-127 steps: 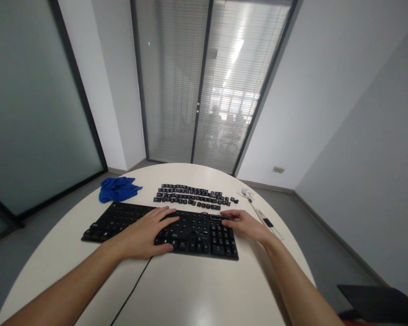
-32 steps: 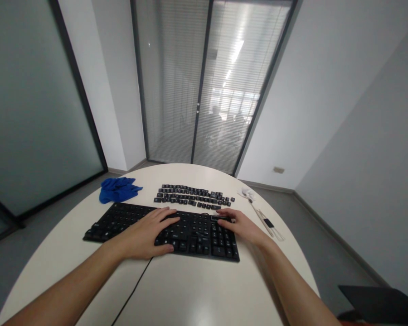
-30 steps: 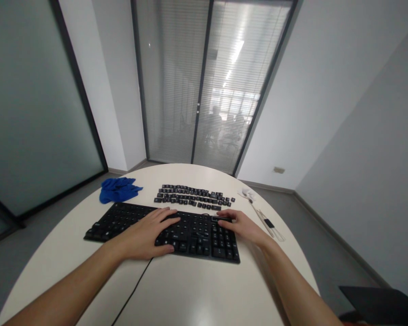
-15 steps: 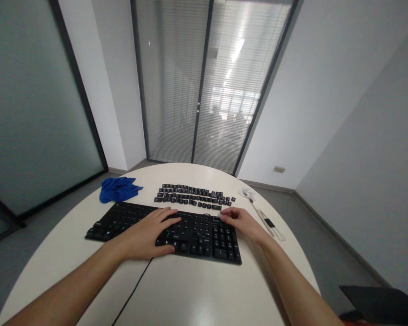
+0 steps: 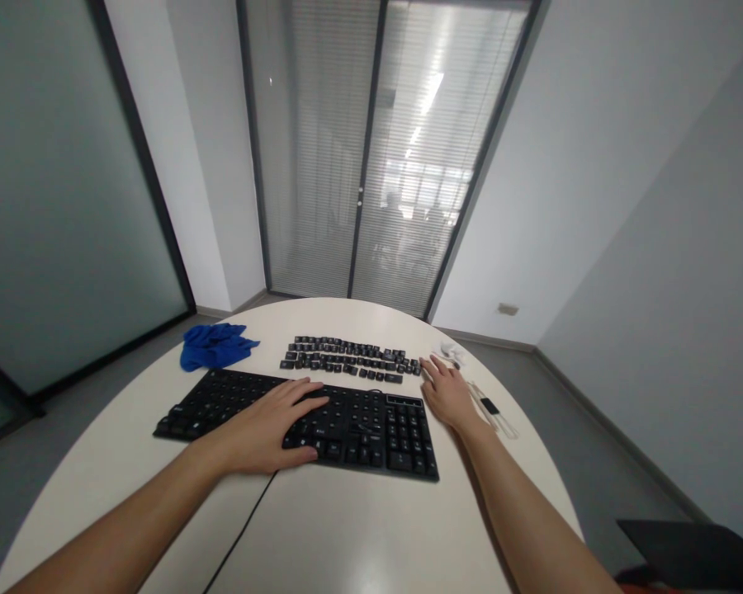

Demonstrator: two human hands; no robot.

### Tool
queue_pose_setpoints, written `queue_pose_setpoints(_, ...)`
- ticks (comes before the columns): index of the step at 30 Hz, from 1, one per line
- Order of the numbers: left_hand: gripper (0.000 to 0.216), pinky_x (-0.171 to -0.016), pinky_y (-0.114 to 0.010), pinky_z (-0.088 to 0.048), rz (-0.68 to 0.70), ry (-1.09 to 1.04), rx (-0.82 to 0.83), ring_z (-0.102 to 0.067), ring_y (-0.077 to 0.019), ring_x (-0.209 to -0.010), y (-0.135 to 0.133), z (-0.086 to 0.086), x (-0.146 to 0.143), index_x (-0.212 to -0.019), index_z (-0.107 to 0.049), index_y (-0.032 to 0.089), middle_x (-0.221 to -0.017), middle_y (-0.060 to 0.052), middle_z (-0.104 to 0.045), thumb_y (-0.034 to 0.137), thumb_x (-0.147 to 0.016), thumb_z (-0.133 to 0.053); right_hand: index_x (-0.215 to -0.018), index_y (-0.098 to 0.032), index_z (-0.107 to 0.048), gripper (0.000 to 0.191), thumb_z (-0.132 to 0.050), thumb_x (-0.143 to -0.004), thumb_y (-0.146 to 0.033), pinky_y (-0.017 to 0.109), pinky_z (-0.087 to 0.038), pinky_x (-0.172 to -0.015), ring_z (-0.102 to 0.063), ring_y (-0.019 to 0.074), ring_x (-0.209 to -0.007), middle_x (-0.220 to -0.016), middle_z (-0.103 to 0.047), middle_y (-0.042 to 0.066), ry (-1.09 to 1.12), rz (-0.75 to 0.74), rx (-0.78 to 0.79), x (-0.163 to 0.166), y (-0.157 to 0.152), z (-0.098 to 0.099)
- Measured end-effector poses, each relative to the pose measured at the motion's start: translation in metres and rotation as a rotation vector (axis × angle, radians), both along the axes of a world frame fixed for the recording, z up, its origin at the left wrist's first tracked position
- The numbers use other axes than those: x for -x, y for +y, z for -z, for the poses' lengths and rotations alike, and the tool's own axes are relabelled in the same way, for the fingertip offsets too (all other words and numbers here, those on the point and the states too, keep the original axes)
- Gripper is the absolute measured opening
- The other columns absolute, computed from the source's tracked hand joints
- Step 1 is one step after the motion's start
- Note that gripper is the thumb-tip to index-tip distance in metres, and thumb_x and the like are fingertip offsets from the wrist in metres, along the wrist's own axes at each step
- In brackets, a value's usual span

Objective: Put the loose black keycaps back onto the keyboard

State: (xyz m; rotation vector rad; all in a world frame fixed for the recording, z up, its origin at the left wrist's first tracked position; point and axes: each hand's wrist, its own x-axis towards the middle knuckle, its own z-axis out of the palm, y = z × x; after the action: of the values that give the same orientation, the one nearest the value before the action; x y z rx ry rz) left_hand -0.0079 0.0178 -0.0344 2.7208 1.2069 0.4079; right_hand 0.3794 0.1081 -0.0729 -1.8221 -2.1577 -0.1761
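A black keyboard [image 5: 402, 433] lies on the round table, with many of its key positions bare on the left and middle; the number pad still bears its keys. My left hand [image 5: 272, 425] rests flat across the keyboard's middle, fingers stretched out and thumb at the near edge. Beyond the keyboard, loose black keycaps [image 5: 347, 360] are laid out in several rows. My right hand [image 5: 449, 396] reaches past the keyboard's far right corner, fingers apart. Its fingertips are at the right end of the keycap rows, hiding what lies under them.
A crumpled blue cloth [image 5: 216, 345] lies at the table's left. By the right edge are a white crumpled item [image 5: 451, 352] and a pale slim tool with a black part [image 5: 490, 406]. A black cable [image 5: 248, 524] runs toward me across the white table [image 5: 347, 536].
My right hand has moved away from the keyboard's upper right corner, outward and right, to the end of the keycap rows, its fingers spreading. My left hand has stayed put.
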Motion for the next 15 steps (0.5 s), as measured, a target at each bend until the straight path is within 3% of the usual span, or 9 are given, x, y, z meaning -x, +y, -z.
queue_pose_setpoints(7, 0.074, -0.120, -0.054, -0.029, 0.002, -0.027, 0.003, -0.032, -0.0355, -0.146, 0.000, 0.001, 0.000, -0.149, -0.042, 0.030, -0.161, -0.008, -0.033, 0.052, -0.083, -0.068, -0.123, -0.014, -0.068, 0.038, -0.046, -0.093, -0.023, 0.039, -0.037, -0.108, -0.055, 0.0286, -0.120, -0.134, -0.061, 0.015, 0.056, 0.039, -0.015, 0.000, -0.001, -0.006)
queue_pose_setpoints(15, 0.073, -0.120, -0.054, -0.029, 0.002, -0.030, 0.014, -0.033, -0.0354, -0.146, 0.001, 0.001, 0.000, -0.148, -0.044, 0.029, -0.161, -0.008, -0.034, 0.051, -0.083, -0.069, -0.112, -0.017, -0.072, 0.031, -0.050, -0.092, -0.027, 0.039, -0.043, -0.098, -0.059, 0.0293, -0.110, -0.126, -0.063, 0.014, 0.120, 0.113, -0.008, -0.001, -0.007, -0.012)
